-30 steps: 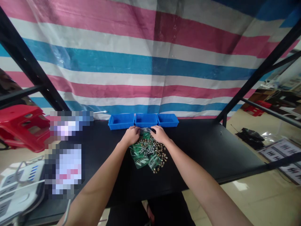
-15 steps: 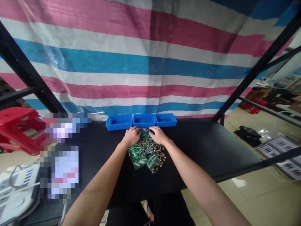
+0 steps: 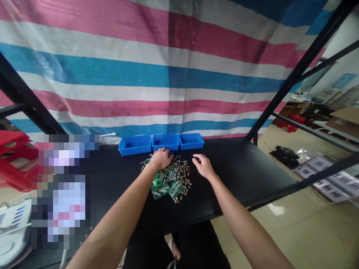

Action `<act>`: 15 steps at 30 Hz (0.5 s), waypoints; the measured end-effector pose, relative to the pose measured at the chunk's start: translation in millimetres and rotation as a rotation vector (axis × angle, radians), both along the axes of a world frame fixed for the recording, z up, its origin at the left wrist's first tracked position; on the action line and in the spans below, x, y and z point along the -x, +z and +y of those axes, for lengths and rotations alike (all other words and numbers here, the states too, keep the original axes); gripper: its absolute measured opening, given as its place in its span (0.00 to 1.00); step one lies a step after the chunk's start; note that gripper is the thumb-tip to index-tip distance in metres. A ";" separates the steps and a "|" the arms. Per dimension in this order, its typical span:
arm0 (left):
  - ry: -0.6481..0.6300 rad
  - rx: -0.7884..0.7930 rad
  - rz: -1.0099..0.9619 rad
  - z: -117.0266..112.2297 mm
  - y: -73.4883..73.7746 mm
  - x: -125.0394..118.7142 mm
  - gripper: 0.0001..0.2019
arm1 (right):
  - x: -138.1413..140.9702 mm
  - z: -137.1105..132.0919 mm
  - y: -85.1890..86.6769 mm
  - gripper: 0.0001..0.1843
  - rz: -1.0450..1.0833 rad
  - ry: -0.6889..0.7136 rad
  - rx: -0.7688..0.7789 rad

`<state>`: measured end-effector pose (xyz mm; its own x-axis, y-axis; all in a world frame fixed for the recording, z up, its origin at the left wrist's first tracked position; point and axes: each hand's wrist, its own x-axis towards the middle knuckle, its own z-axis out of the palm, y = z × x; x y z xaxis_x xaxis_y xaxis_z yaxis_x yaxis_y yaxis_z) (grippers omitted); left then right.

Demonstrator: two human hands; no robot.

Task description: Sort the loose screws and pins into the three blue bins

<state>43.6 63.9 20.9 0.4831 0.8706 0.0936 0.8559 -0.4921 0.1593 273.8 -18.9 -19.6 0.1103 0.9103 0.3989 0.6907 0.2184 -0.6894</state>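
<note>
A heap of small metal hardware lies on the black table. It has silver long-shanked screws or pins [image 3: 171, 173], brass-coloured screw-like pieces [image 3: 183, 170] on its right side, and green-tinted plastic bags [image 3: 176, 189] of pale pieces at its near edge. My left hand [image 3: 162, 158] rests on the far part of the heap, fingers stretched forward and covering what is beneath. To the right of the heap, my right hand [image 3: 204, 166] is open over the table, thumb and fingers apart, with nothing visible in it. Three blue trays [image 3: 165, 147] stand in a row just beyond.
The black table [image 3: 232, 175] is framed by dark metal posts [image 3: 283, 93]. Striped plastic sheeting [image 3: 134, 86] hangs behind it. On the left are a white device [image 3: 14, 228] and a red plastic stool [image 3: 17, 160]; part of that side is blurred out.
My right hand has left the heap and moved right. My left hand stays on the far part, where more silver pieces now lie spread to its left. The view has shifted slightly right.
</note>
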 end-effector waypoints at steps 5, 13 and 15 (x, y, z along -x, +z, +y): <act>0.007 -0.008 0.082 -8.9 3.2 -0.8 0.25 | 1.6 0.0 -5.8 0.15 0.026 -0.011 -0.021; -0.014 -0.014 0.054 -20.9 3.4 0.7 0.24 | 3.0 -1.0 -6.4 0.15 0.027 -0.015 -0.020; -0.018 -0.005 0.024 -21.1 5.1 3.4 0.23 | 3.2 -1.5 -5.9 0.15 0.029 -0.013 -0.021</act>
<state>40.2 42.8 26.0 0.5010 0.8612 0.0861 0.8504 -0.5083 0.1360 270.6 -20.3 -25.4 0.1339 0.9000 0.4147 0.6737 0.2243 -0.7042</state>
